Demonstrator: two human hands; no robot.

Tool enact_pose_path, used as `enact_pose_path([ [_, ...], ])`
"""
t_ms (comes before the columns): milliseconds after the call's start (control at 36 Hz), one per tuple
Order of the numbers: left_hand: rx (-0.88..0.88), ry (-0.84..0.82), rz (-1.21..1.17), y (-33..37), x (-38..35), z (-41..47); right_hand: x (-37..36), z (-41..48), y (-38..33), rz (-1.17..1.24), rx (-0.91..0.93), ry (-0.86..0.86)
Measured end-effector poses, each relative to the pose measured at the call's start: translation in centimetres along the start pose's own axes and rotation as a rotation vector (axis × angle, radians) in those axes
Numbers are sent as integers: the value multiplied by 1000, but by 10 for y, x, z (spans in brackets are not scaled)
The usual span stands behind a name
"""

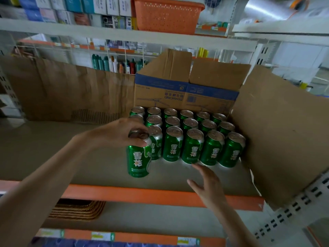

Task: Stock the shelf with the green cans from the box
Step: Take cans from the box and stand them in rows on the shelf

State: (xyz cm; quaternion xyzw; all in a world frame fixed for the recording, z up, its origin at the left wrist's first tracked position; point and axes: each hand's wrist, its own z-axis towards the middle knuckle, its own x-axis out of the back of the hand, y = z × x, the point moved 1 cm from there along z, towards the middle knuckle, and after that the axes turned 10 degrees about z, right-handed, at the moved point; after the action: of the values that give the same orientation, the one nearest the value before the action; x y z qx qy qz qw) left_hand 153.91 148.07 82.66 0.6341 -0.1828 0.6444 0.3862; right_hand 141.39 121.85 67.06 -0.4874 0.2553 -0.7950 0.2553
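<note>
On the beige shelf [53, 148] before me, my left hand [115, 132] gripped a green can [138, 162] from above, fingers and thumb curled round its silver rim. That can stood upright at the front left corner of the block of cans [188, 136], a little forward of the front row and just beside the can behind it. I could not tell whether its base sat on the shelf or hung just over it. The block stood three rows deep on the right half of the shelf, tops silver and the front labels turned toward me. Behind the back row stood the box [187, 97], brown cardboard with a blue band and upside-down print, its flaps raised. My right hand [204, 182] was released, fingers spread and relaxed, holding nothing. It hovered low over the bare shelf just in front of the front row, one fingertip close to the foot of a middle can, though I could not tell if it touched. A cardboard sheet [284, 131] stood against the right side of the block, and more cardboard [62, 90] lined the back of the shelf on the left. Below ran the orange front edge [142, 193], with woven trays [78, 209] stacked on the shelf underneath and an orange basket [167, 15] on the one above.
</note>
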Motion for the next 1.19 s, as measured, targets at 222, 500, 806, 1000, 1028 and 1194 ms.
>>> enact_pose_path([
  [222,27,0,11,-23,-2,-5,-17,-7,4,-419,-11,24],
  [500,98,95,32,-43,-24,1,-20,-7,6,-436,-69,-42],
  [806,117,163,8,-51,-38,14,-18,-9,1,-436,-51,-6],
  [1000,141,144,41,-58,-42,21,-17,-8,2,-457,-38,-19],
  [1028,150,140,41,-59,-42,22,-17,-8,2,-458,-35,-19],
  [1194,151,143,21,-65,-44,27,-18,-7,3,-475,-22,-23],
])
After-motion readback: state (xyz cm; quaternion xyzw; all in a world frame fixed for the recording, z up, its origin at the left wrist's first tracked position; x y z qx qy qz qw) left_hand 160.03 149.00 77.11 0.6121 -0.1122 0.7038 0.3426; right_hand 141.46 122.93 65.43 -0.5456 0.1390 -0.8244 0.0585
